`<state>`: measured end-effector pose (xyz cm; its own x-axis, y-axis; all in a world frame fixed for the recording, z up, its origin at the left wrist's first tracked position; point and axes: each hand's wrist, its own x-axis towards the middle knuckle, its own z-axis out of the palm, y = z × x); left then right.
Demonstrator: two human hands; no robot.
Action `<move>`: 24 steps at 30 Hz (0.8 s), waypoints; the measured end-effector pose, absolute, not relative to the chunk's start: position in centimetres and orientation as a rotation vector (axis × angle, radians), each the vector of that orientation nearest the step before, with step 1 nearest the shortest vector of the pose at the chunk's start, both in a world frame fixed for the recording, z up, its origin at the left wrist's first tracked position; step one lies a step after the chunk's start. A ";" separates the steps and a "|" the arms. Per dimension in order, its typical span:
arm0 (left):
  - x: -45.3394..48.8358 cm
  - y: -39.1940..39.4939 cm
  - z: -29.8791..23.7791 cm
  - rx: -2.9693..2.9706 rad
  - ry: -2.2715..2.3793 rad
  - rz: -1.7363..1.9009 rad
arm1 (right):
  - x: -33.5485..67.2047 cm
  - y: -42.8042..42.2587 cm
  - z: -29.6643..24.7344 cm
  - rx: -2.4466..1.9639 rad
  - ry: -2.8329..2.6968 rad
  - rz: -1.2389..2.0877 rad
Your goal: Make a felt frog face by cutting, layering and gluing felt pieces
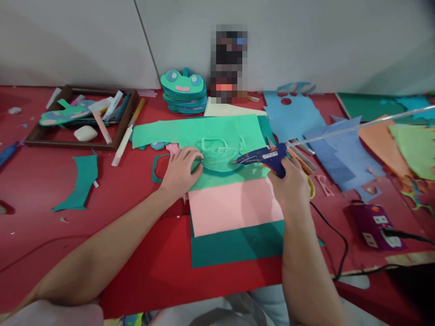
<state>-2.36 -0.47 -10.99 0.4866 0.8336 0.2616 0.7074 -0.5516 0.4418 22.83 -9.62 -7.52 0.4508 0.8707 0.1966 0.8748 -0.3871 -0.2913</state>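
Right hand [291, 181] is wrapped round a glue gun [260, 155]; green foam shape [219, 160], pinched by left hand [181, 171], is likely being glued; stillness is needed.

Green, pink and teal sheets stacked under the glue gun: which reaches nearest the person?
The dark teal sheet: its near edge reaches past the pink sheet, which in turn extends past the light green sheet under the glue gun.

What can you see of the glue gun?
The glue gun looks plastic: dark blue, with a pale label and orange parts. The right hand grips its handle. The nozzle points left over the green cut-out; contact is unclear. A long, clear rod extends from behind it toward the right.
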 end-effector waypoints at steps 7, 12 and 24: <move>-2.3 -0.5 -10.9 2.461 1.327 0.642 | 22.8 -9.7 -7.2 -2.396 -1.448 -0.021; -2.3 -0.5 -10.8 2.450 1.323 0.649 | 23.0 -9.6 -7.4 -2.383 -1.446 -0.021; -2.3 -0.5 -10.8 2.448 1.316 0.650 | 23.3 -9.6 -7.2 -2.435 -1.383 0.023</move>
<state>-2.27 -0.54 -10.81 0.4817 0.8394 0.2518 0.7102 -0.5422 0.4489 23.33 -9.59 -7.19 0.5259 0.8370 0.1512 0.8314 -0.4684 -0.2989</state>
